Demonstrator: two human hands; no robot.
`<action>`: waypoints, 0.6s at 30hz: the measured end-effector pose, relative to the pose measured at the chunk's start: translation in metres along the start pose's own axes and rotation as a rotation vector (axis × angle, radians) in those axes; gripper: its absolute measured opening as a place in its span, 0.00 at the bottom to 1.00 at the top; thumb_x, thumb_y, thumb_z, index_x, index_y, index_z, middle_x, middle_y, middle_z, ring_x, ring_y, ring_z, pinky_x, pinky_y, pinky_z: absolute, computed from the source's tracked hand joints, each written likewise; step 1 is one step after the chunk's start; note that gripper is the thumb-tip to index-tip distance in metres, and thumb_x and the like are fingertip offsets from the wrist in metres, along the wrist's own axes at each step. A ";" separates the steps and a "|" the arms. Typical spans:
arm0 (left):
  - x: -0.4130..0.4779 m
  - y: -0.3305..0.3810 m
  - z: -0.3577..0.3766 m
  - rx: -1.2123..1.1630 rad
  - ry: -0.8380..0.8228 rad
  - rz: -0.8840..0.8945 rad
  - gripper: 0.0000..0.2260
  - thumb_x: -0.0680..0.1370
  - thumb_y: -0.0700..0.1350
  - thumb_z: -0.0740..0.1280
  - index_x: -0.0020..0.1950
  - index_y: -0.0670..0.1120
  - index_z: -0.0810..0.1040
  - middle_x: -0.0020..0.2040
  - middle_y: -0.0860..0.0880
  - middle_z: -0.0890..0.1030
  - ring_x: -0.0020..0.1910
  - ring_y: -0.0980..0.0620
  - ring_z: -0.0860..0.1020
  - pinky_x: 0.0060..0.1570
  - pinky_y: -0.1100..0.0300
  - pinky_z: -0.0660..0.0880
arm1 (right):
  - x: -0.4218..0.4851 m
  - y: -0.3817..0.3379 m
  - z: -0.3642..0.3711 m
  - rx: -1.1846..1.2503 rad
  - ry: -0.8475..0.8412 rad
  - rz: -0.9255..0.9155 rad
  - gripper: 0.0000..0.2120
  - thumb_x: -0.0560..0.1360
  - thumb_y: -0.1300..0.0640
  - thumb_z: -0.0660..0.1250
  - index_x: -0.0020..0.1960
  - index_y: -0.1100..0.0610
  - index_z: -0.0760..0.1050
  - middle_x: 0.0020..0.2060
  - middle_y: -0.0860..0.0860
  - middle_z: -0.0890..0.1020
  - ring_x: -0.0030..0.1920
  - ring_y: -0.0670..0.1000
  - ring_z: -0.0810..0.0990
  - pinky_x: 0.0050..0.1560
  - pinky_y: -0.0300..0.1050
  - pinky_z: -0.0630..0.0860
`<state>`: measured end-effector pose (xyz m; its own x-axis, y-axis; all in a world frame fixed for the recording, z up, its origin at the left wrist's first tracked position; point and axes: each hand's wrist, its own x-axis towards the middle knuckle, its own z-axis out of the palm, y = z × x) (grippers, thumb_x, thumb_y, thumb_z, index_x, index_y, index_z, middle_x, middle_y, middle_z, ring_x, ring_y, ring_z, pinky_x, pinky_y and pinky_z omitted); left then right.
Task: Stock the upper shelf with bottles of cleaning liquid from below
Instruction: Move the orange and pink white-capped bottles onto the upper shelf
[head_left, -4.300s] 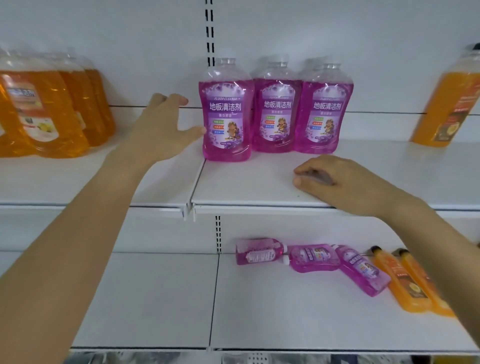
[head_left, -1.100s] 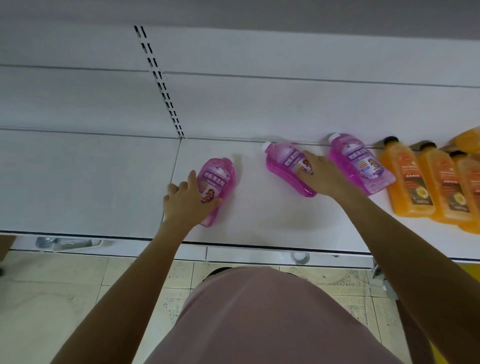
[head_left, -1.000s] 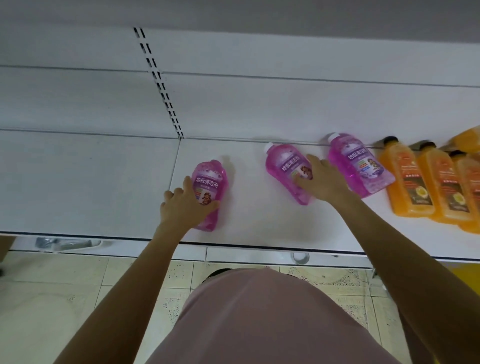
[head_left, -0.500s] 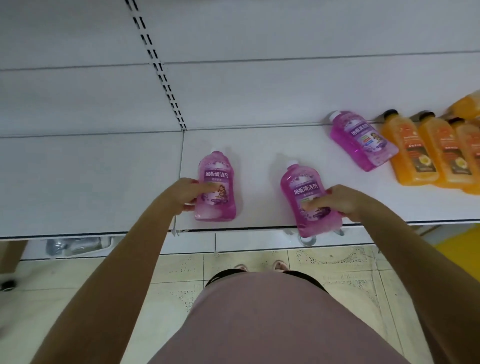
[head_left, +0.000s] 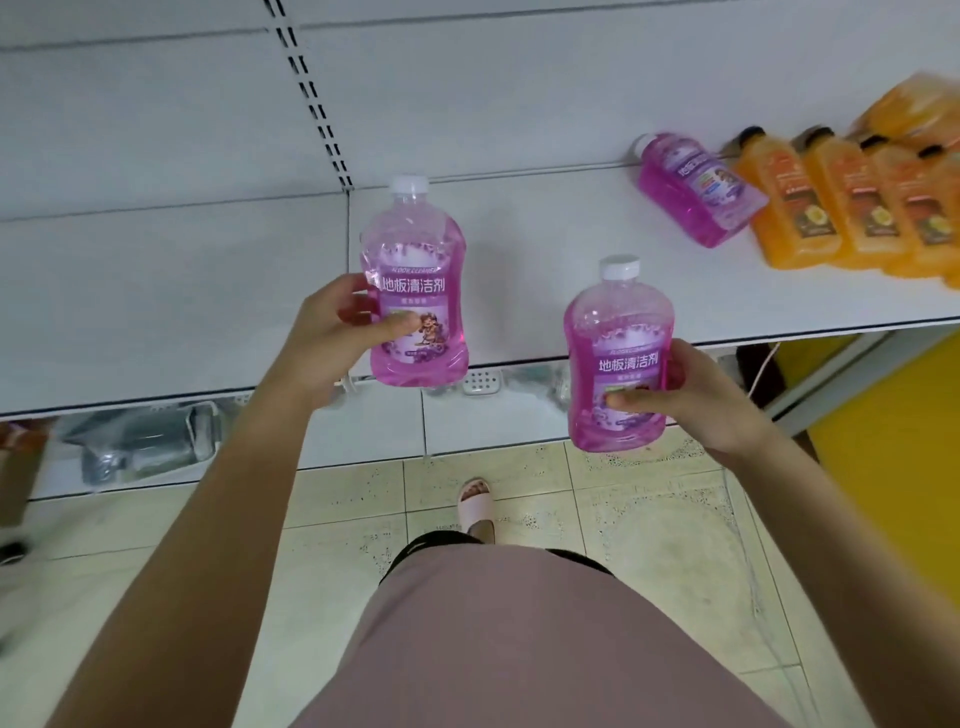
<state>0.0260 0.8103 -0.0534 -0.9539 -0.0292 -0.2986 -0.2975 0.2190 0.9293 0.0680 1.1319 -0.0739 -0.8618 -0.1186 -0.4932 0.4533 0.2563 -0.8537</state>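
Left grip (head_left: 332, 332): my fingers clasp one purple bottle (head_left: 413, 286), upright, raised above the lower shelf (head_left: 156, 291).
Right grip (head_left: 696, 395): clasps second purple bottle (head_left: 618, 353), near shelf edge.
Third purple bottle (head_left: 696, 192): lying far right, beside orange bottles (head_left: 852, 202).

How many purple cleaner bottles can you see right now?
3: one purple bottle in the left hand, one in the right hand, and one lying on the lower shelf beside the orange bottles.

both hands (head_left: 332, 338) (head_left: 711, 400) raised — fingers curled closed.
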 end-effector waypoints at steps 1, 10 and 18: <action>-0.009 0.003 0.000 -0.012 0.014 0.026 0.19 0.67 0.39 0.74 0.56 0.46 0.76 0.47 0.51 0.81 0.43 0.56 0.80 0.41 0.68 0.77 | -0.007 -0.002 0.001 0.007 0.002 -0.028 0.37 0.54 0.60 0.81 0.60 0.60 0.71 0.50 0.54 0.83 0.48 0.50 0.83 0.45 0.40 0.80; -0.120 0.059 -0.007 -0.052 0.156 0.285 0.21 0.57 0.47 0.78 0.47 0.50 0.77 0.42 0.52 0.83 0.39 0.59 0.81 0.43 0.65 0.78 | -0.100 -0.052 -0.001 -0.010 -0.004 -0.334 0.37 0.53 0.62 0.80 0.60 0.61 0.71 0.50 0.53 0.83 0.49 0.47 0.83 0.46 0.38 0.80; -0.200 0.148 -0.030 -0.071 0.203 0.577 0.22 0.54 0.44 0.79 0.46 0.51 0.78 0.38 0.59 0.84 0.39 0.61 0.82 0.40 0.68 0.77 | -0.184 -0.134 -0.007 -0.069 0.028 -0.662 0.30 0.55 0.59 0.80 0.54 0.56 0.75 0.45 0.47 0.85 0.45 0.44 0.83 0.44 0.36 0.78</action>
<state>0.1716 0.8193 0.1498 -0.9481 -0.1116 0.2976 0.2736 0.1898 0.9429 0.1641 1.1262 0.1328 -0.9591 -0.2478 0.1368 -0.1886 0.1990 -0.9617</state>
